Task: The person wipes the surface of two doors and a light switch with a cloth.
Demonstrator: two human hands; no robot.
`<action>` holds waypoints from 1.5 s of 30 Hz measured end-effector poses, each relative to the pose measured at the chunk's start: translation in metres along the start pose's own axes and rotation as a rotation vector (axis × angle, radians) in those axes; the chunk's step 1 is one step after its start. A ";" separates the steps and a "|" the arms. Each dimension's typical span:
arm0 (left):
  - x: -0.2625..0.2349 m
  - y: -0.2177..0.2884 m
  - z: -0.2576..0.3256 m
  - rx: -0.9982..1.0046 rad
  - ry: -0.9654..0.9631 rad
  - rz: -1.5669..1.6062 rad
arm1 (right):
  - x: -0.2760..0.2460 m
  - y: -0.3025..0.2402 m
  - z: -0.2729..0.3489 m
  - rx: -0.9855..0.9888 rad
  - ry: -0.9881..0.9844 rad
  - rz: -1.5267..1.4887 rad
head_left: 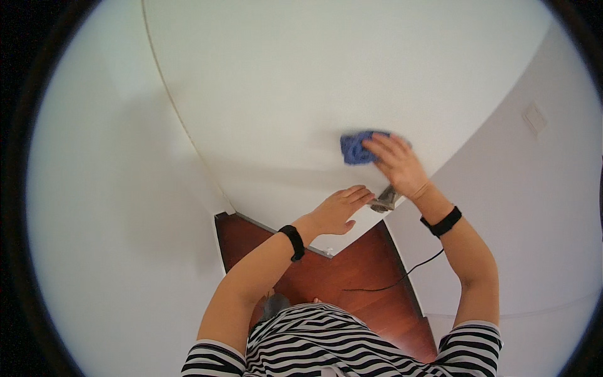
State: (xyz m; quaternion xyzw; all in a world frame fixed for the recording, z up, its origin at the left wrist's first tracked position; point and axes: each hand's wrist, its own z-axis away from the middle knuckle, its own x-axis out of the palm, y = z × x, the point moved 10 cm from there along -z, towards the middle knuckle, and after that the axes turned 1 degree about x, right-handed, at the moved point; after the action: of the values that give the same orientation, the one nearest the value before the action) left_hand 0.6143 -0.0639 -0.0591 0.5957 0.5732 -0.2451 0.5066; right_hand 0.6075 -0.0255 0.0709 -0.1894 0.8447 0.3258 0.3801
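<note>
A crumpled blue cloth (357, 148) lies pressed against the white door (270, 119) in front of me. My right hand (397, 164) is on the cloth's right side, slightly blurred, its fingers bent over the fabric. Lower and to the left, my left hand (336, 210) has its fingers stretched out and the thumb apart. Its fingertips reach the metal door handle (384, 201), at the lever's left end. Whether they press on the lever is hard to make out. Part of the handle is hidden behind my right wrist.
Pale walls stand close on both sides, with a light switch (534, 118) on the right one. Below is a reddish-brown wooden floor (326, 276) with dark skirting. A thin black cable (402, 276) runs across it near the right wall.
</note>
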 end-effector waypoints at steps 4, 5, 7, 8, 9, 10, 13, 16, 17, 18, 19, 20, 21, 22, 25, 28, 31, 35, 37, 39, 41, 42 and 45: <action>-0.006 0.003 0.001 -0.029 -0.017 -0.068 | -0.003 -0.012 0.033 0.026 -0.055 0.008; -0.004 0.007 0.002 -0.014 -0.044 -0.074 | -0.010 -0.014 0.038 0.056 -0.045 0.009; -0.003 0.003 0.004 -0.081 -0.069 -0.232 | -0.024 -0.009 0.049 0.187 -0.022 0.044; -0.002 0.006 0.003 -0.091 -0.075 -0.268 | -0.036 -0.007 0.060 0.278 0.054 0.017; 0.002 0.010 0.001 -0.067 -0.104 -0.271 | -0.036 -0.010 0.073 0.315 0.060 0.021; 0.002 0.010 0.000 -0.076 -0.104 -0.348 | -0.043 -0.006 0.091 0.453 0.158 0.001; 0.003 0.006 0.003 -0.075 -0.120 -0.468 | -0.039 -0.021 0.142 0.726 0.340 -0.035; 0.007 0.004 0.004 -0.045 -0.124 -0.532 | 0.017 -0.041 0.233 1.325 0.471 -0.458; 0.009 0.001 0.003 -0.044 -0.124 -0.505 | 0.037 -0.061 0.251 1.351 0.497 -0.451; 0.011 0.004 -0.002 -0.053 -0.118 -0.464 | 0.073 -0.076 0.293 1.582 0.596 -0.664; 0.015 0.007 -0.004 -0.037 -0.140 -0.462 | 0.108 -0.104 0.323 1.806 0.699 -0.895; 0.013 0.008 -0.007 -0.035 -0.129 -0.457 | 0.118 -0.122 0.329 1.822 0.719 -0.893; 0.011 0.010 -0.010 -0.032 -0.118 -0.451 | 0.139 -0.146 0.338 1.900 0.791 -1.062; 0.011 0.010 -0.009 -0.017 -0.131 -0.459 | 0.159 -0.169 0.339 1.963 0.865 -1.242; 0.008 0.011 -0.006 0.071 -0.105 -0.415 | 0.179 -0.205 0.317 1.966 0.804 -1.258; 0.006 0.016 -0.012 0.186 -0.097 -0.327 | 0.184 -0.201 0.289 1.862 0.843 -1.028; 0.003 0.022 -0.016 0.259 0.001 -0.289 | 0.172 -0.184 0.232 1.666 0.795 -0.751; 0.005 0.027 -0.018 0.254 0.029 -0.343 | 0.178 -0.165 0.163 1.568 0.881 -0.584; 0.008 0.025 -0.019 0.235 -0.006 -0.409 | 0.183 -0.153 0.131 1.517 0.930 -0.478; 0.021 0.013 -0.029 0.276 -0.065 -0.387 | 0.203 -0.132 0.124 1.549 1.477 -0.864; 0.027 0.000 -0.027 0.271 -0.057 -0.392 | 0.215 -0.113 0.111 1.452 1.818 -1.244; 0.031 0.000 -0.026 0.300 -0.092 -0.376 | 0.224 -0.111 0.111 1.397 1.902 -1.355; 0.020 0.007 -0.030 0.335 -0.047 -0.217 | 0.265 -0.112 0.127 1.481 1.923 -1.419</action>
State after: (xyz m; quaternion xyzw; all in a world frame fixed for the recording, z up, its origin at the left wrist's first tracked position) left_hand 0.6165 -0.0278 -0.0637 0.6005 0.5733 -0.4039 0.3841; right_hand 0.5677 -0.0370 -0.2410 -0.4739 0.4700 -0.7025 -0.2470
